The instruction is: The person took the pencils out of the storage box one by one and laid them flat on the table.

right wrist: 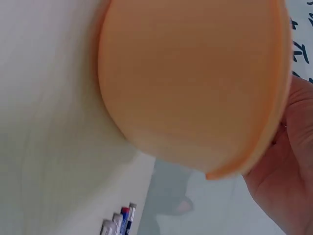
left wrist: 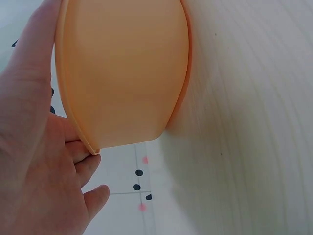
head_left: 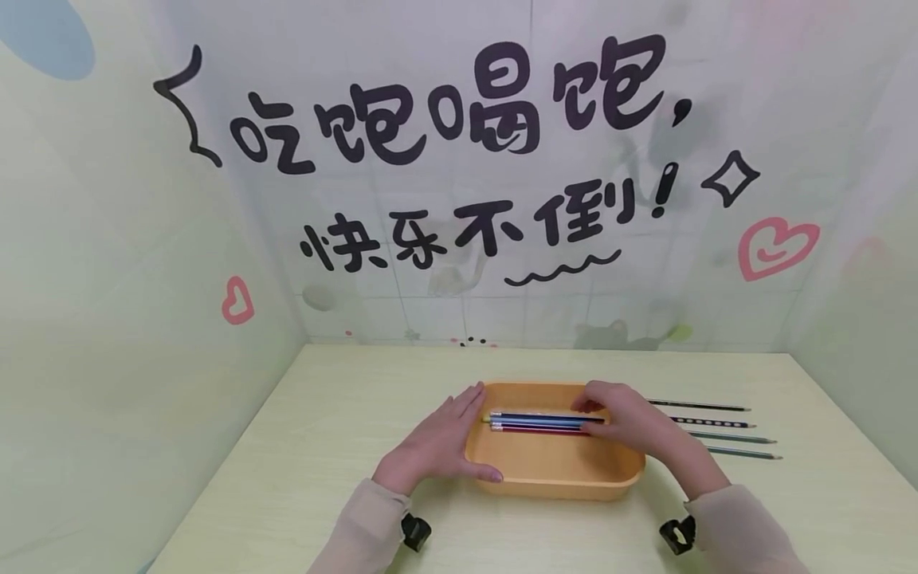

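Note:
An orange tray (head_left: pixel 552 470) stands on the table, with several pencils (head_left: pixel 534 423) lying side by side in it, eraser ends to the left. My left hand (head_left: pixel 441 438) holds the tray's left end, fingers extended along the rim and thumb over the front-left corner. Over the tray's right side, my right hand (head_left: pixel 624 414) reaches in, thumb and curved fingers around the pencils' right ends; the thumb covers part of a red one. Its other fingertips are hidden. The left wrist view shows the palm beside the tray's outer wall (left wrist: pixel 127 73).
Several more pencils (head_left: pixel 739 438) lie on the table right of the tray, points to the right and partly behind my right forearm. A pale wall (head_left: pixel 459 319) with dark lettering rises at the table's back edge, and side panels stand left and right.

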`<state>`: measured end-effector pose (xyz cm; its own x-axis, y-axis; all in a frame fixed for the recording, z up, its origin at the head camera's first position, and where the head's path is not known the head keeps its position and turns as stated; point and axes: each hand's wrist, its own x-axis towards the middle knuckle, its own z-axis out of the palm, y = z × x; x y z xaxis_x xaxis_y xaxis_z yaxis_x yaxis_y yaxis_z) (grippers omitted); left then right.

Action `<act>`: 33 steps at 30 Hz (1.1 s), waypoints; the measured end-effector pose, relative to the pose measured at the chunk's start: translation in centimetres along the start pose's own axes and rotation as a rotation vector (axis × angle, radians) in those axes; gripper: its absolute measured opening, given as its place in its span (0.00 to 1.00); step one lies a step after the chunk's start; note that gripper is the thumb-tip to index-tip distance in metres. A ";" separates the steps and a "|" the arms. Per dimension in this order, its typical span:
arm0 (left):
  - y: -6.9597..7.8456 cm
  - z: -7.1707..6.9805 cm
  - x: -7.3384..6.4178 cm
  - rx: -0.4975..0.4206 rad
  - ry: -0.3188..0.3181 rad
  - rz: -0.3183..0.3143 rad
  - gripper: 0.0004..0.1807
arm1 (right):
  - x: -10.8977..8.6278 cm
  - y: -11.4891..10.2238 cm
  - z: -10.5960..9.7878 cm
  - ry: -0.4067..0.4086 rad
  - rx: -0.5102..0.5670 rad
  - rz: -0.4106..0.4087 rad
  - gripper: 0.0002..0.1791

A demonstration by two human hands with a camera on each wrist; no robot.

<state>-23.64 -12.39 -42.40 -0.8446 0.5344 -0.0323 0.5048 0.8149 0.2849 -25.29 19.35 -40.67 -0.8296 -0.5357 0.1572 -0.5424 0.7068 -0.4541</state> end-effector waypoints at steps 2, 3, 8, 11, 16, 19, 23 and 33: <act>0.0 0.0 0.0 -0.003 0.000 -0.003 0.70 | 0.4 -0.2 0.5 0.001 -0.002 -0.020 0.12; 0.0 0.0 0.0 -0.005 0.000 -0.003 0.70 | 0.6 -0.2 0.8 0.002 -0.003 -0.030 0.11; -0.1 0.0 0.1 -0.007 0.003 0.002 0.71 | 1.4 -0.2 2.1 0.010 -0.026 -0.076 0.10; -0.2 0.2 0.1 -0.011 0.004 0.006 0.71 | 1.8 -0.1 2.9 0.003 -0.040 -0.068 0.10; -0.3 0.3 0.2 -0.022 0.004 0.006 0.71 | 2.1 -0.2 4.0 -0.028 -0.025 -0.014 0.08; -0.3 0.3 0.2 -0.022 0.005 0.007 0.71 | 2.1 -0.2 4.5 -0.025 -0.043 0.002 0.07; -0.3 0.3 0.2 -0.017 0.008 0.005 0.71 | 2.1 -0.2 4.9 -0.011 -0.090 0.003 0.08; 0.0 0.2 0.1 -0.011 0.013 0.000 0.71 | 2.0 -0.4 4.9 -0.070 -0.070 0.045 0.12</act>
<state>-23.72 -12.33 -42.58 -0.8468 0.5315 -0.0197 0.5029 0.8123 0.2954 -26.11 15.69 -44.49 -0.8433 -0.5322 0.0758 -0.5151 0.7598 -0.3967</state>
